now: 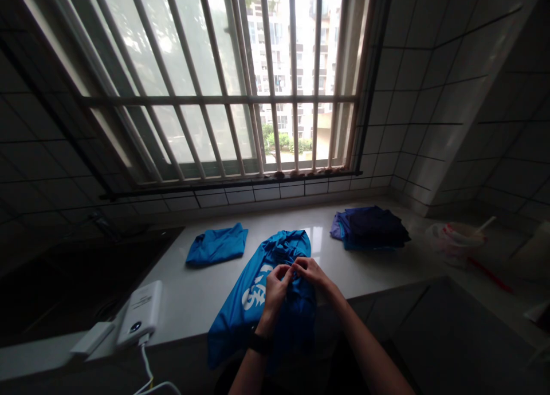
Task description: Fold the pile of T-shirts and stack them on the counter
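A blue cloth garment with white lettering (pixel 234 317) lies bunched on the counter, its lower part hanging over the front edge. Near its gathered upper part, my left hand (pixel 277 289) and my right hand (pixel 310 270) meet with fingertips almost touching. Both pinch the blue fabric between thumb and fingers; the exact bit held is hidden by the fingers. A dark band circles my left wrist. Left of the garment rests a folded blue cloth (pixel 217 245). To the right sits a stack of folded dark blue and purple clothes (pixel 372 229).
A white power bank (pixel 141 309) with a cable and a small white box (pixel 92 337) sit by the dark sink (pixel 81 274) at left. A bowl in a plastic bag (pixel 458 240) and a red-handled object (pixel 490 273) lie at right. Behind is a barred window (pixel 275 100).
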`<act>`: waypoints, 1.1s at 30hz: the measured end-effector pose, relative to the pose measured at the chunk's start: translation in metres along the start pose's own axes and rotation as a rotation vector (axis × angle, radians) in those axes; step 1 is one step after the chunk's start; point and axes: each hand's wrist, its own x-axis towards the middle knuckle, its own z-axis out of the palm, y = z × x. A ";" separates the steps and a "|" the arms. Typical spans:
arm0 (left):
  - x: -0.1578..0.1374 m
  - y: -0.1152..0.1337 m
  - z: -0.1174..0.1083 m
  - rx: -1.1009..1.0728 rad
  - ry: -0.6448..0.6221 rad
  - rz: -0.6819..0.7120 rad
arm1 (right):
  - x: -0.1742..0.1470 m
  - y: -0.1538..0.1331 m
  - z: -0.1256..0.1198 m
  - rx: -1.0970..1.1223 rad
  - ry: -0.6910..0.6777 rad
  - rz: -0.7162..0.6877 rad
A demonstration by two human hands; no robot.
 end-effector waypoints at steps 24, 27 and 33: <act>0.000 0.002 0.001 0.028 -0.102 0.049 | -0.001 -0.001 -0.001 0.002 -0.079 0.002; 0.000 0.002 0.000 0.009 -0.107 0.043 | -0.003 -0.003 -0.001 0.002 -0.084 0.014; -0.001 -0.001 0.001 -0.034 -0.109 0.010 | -0.004 -0.008 -0.001 0.005 -0.105 0.021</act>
